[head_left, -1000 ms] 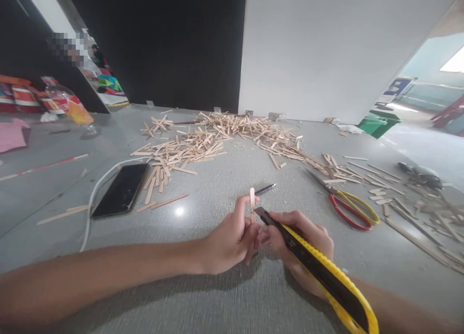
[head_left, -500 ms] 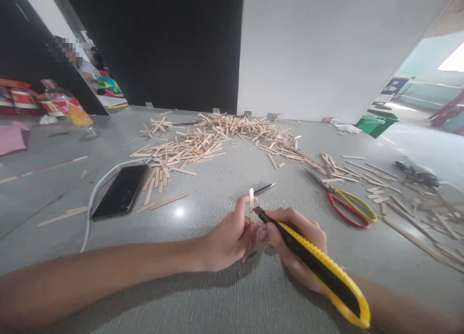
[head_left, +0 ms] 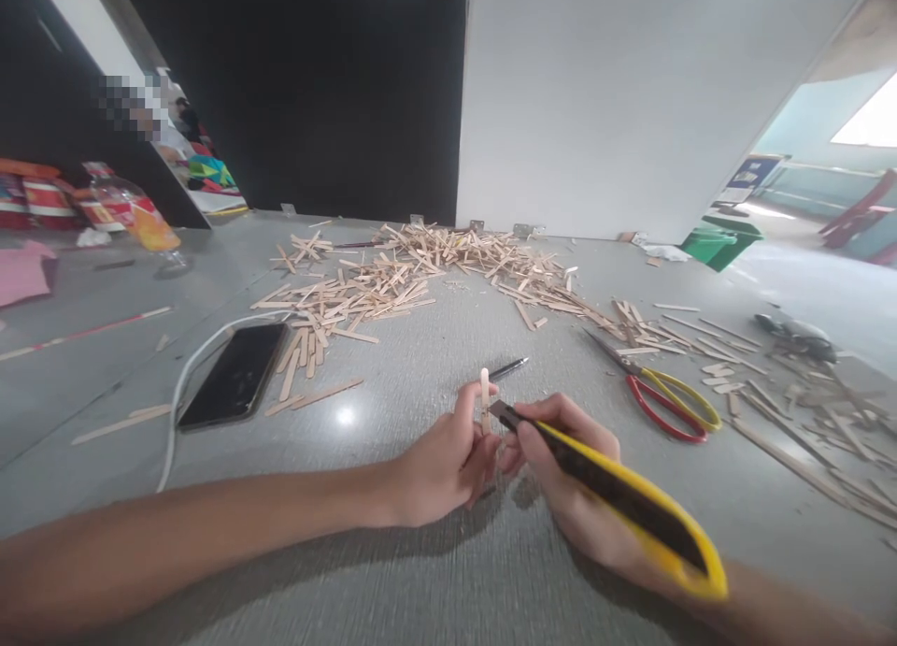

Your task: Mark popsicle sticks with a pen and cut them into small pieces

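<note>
Left hand (head_left: 448,464) pinches a wooden stick (head_left: 484,398) upright while the right hand (head_left: 567,478), closed around a yellow knife (head_left: 617,496), sets its blade against the stick, which likely calls for a careful, steady cut.

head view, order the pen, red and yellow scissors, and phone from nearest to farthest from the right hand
1. pen: just beyond the right hand, on the floor.
2. scissors: off to its right.
3. phone: far left, past the left hand.
</note>
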The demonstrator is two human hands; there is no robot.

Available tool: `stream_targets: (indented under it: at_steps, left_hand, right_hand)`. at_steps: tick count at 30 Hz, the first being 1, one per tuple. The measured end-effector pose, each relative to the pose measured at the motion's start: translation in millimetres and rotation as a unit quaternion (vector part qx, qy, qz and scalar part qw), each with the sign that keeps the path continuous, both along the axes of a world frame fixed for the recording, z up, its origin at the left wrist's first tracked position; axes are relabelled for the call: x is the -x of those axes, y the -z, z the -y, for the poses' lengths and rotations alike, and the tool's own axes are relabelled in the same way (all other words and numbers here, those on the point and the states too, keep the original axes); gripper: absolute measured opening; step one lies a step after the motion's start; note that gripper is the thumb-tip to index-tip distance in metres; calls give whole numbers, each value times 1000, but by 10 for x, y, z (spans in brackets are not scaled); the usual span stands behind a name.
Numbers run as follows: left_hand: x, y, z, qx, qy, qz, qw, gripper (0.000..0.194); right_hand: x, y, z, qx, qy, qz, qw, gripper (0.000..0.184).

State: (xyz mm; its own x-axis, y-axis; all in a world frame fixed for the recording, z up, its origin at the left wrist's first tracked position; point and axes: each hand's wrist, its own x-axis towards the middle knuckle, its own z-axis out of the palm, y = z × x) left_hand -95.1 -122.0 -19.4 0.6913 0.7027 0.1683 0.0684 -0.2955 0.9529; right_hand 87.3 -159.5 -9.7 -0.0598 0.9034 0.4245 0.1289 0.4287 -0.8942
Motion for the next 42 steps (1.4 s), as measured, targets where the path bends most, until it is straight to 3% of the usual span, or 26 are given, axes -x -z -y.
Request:
stream_targets:
  at_steps: [2,4,6,10,13,19,24,27,35,42]
  left_hand:
    - [-1,8,0,2,-5,-3,1000,33]
    - [-2,7,-1,12,-2,5,1000,33]
    - [-2,1,-4,22,5,10,1000,33]
    - [10,0,-21,37,13,8,999,36]
    - [20,10,-29,52,17,18,998,36]
    - [24,-63,4,56,9,-5,998,36]
    - [35,-152,5,58,3,-17,998,41]
    - [39,-163,-18,78,-2,-31,996,39]
    - [26,-140,-6,76,16,-32,996,29]
    - [12,-77,-3,30,32,-21,999,21]
  right_hand:
    - [6,-27,-5,53,-15,-49,997,9]
    - [-3,-28,-6,50,-25,-57,997,9]
    - [-30,-8,-6,6,-31,-25,999,4]
    - [-96,2,-27,-104,-63,85,989,17]
    - [-106,-15,-46,-140,-81,109,981,18]
    - [-85,-55,-31,-28,-18,15,999,3]
    - [-144,-135,-45,-56,-21,58,996,18]
    - [-161,-99,-56,-57,-26,67,996,16]
    - [-74,-28,-47,9,-23,5,1000,4]
    - [-23,17,-20,65,17,-19,998,10]
